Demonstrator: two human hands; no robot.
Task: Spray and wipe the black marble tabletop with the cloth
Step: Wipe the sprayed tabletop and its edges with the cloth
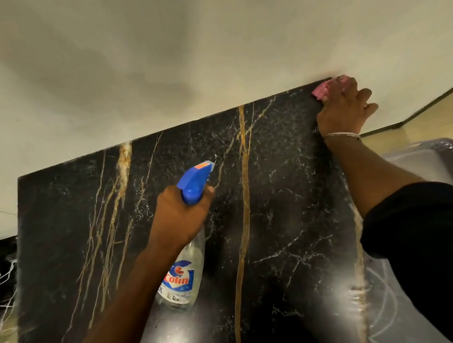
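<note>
Head view, right hand [343, 110] pressing cloth [322, 91], tabletop [284, 198] corner, left hand [178, 218] gripping bottle [184, 276]

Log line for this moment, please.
left hand: grips spray bottle | right hand: presses pink cloth on marble tabletop, far right corner
</note>
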